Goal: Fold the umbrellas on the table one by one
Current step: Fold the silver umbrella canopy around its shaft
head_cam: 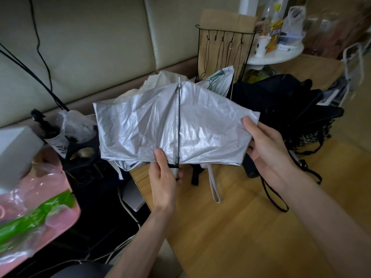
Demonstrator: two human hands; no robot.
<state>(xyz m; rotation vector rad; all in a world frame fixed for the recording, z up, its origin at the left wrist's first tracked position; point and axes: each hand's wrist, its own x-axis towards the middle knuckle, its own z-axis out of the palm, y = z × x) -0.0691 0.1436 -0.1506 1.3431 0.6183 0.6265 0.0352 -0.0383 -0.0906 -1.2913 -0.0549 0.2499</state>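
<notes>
Umbrella [200, 125] silver, black rib – second umbrella [281, 105] black – table [241, 227] light wood.

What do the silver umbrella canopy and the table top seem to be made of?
Silver umbrella canopy: thin coated fabric, probably, with a metallic sheen; it creases sharply and reflects light. Table top: wood or wood-look laminate, light, smooth; grain lines show.

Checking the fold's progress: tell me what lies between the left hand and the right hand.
In the head view, the silver umbrella stretches from the left hand to the right hand; its white strap hangs below.
</notes>
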